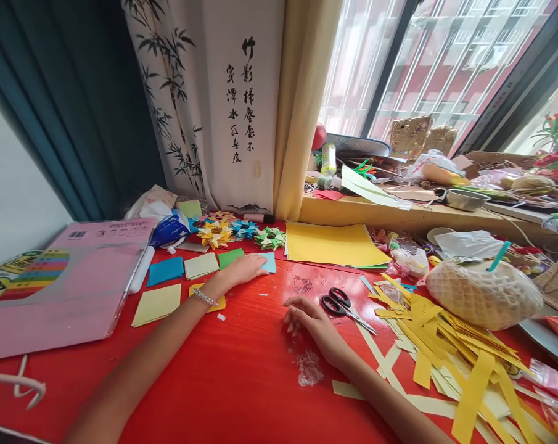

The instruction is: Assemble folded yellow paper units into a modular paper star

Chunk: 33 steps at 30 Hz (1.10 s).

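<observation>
My left hand (245, 270) reaches across the red table, its fingers together and bent down on a light blue paper square (270, 263). Green paper (231, 258) lies partly under that wrist, with pale cream squares (201, 266) and blue squares (166, 271) further left. Nearer me are pale yellow squares (157, 304) and orange-yellow squares (221, 303), partly covered by the forearm. My right hand (309, 317) rests on the table with loosely curled fingers, apart and holding nothing. Beside it lie black-handled scissors (346, 306), blades pointing toward the lower right.
Folded paper stars (215, 234) stand at the back beside yellow sheets (334, 243). Cut paper strips (426, 333) heap on the right, below a net-wrapped fruit (484, 293) with a straw. A pink paper pack (75, 277) lies left. Clear scraps (309, 368) lie near my right wrist.
</observation>
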{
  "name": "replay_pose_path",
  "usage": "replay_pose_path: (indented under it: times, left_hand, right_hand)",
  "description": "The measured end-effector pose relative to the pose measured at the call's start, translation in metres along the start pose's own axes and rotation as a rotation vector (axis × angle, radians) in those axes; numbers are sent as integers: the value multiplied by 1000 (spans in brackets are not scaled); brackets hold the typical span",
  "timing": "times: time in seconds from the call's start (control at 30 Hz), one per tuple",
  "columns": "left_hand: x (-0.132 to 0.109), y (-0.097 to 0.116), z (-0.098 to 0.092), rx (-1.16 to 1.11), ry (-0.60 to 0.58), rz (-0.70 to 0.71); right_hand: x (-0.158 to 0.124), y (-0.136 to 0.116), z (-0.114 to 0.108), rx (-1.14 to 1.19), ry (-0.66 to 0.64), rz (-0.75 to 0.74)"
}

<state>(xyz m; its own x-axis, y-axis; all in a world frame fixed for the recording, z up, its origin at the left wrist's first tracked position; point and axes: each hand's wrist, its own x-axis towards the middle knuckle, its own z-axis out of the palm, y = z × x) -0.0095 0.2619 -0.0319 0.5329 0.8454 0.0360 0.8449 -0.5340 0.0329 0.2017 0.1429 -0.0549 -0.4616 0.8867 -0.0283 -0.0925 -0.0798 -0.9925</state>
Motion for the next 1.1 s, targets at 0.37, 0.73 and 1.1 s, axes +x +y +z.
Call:
replay_pose_path:
  times: [0.37, 0.73, 1.1]
  left_hand:
    - [-4, -2, 1, -70, 27, -38]
    - [-13, -46, -22, -137, -9, -165]
    - [-61, -125, -68, -140, -357, -456]
  right_hand:
    - [1, 4, -3, 91, 24, -20]
    - [2, 4, -6, 174, 19, -8]
    - [5, 7, -17, 336, -18, 28]
